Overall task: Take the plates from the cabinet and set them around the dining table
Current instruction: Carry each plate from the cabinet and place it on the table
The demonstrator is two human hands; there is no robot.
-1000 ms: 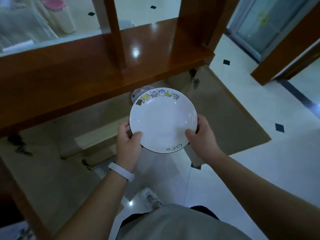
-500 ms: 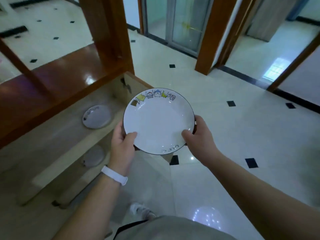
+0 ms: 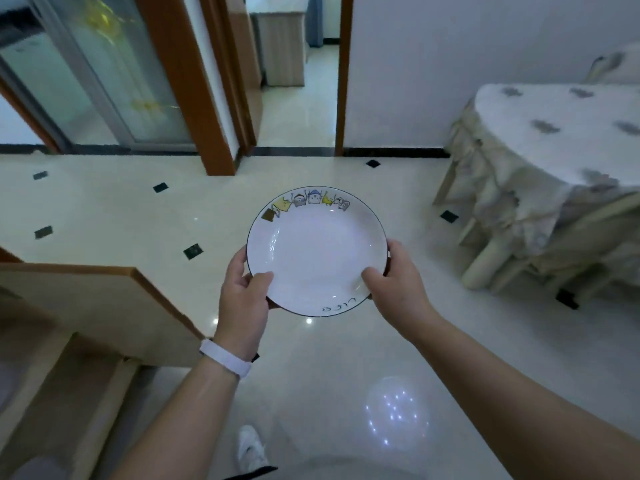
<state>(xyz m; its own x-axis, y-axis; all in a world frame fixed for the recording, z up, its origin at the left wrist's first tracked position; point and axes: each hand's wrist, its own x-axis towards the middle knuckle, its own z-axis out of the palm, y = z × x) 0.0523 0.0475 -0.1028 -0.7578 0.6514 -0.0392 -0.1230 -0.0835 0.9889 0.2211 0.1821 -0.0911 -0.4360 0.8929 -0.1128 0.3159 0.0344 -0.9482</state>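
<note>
Glazed white ceramic, the plate (image 3: 317,252) was judged rigid, slippery and breakable, so I held it level at chest height over the tiled floor (image 3: 104,216), gripping opposite rim edges. My left hand (image 3: 242,299) and right hand (image 3: 394,282) each clamped it, thumb on top, fingers beneath. The open cabinet (image 3: 86,306) lay lower left, contents unreadable; the cloth-covered dining table (image 3: 554,143) stood well apart.

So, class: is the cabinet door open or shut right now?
Open. The cabinet door swings out over the floor at lower left, baring the shelves behind it.
</note>
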